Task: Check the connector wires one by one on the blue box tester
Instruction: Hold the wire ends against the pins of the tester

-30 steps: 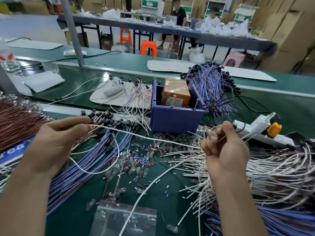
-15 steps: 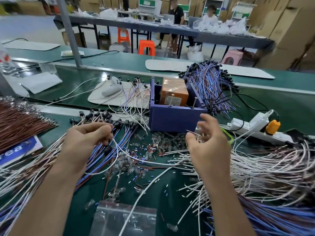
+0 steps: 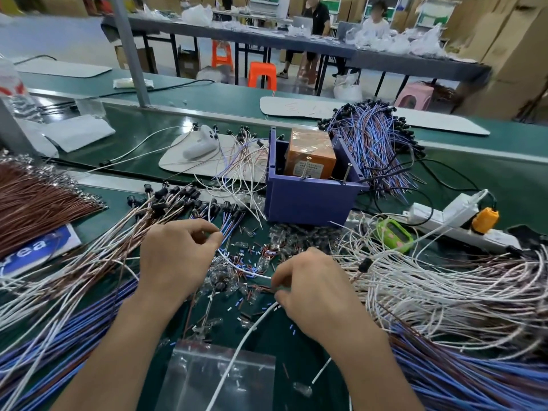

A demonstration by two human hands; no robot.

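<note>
Your right hand (image 3: pixel 317 292) has dropped since half a second ago. Then it was raised at the front right corner of the blue box (image 3: pixel 308 203); now it is low over the desk (image 3: pixel 118 207), at about 6 o'clock from the box and well short of it. Its fingers are curled down and pinch the white wire (image 3: pixel 240 266).

Your left hand (image 3: pixel 175 262) has drifted a little toward the middle and sits at 9 o'clock from the right one, close beside it. Its thumb and forefinger are closed on the other part of the same wire. A second ago your hands were well apart with the wire drawn long between them; now only a short sagging loop of it shows, lying over the loose bits scattered on the desk. A further length of white wire trails from under your right thumb toward 6 o'clock, across the clear bag (image 3: pixel 219 378).

The box has not moved: it stands at 12 o'clock from your hands, with the orange block (image 3: pixel 310 155) inside it. The green gadget (image 3: pixel 396 234), hidden behind your right hand before, now shows at 4 o'clock from the box, and the white bundle (image 3: pixel 444 292) lies at 3 o'clock from your right hand.
</note>
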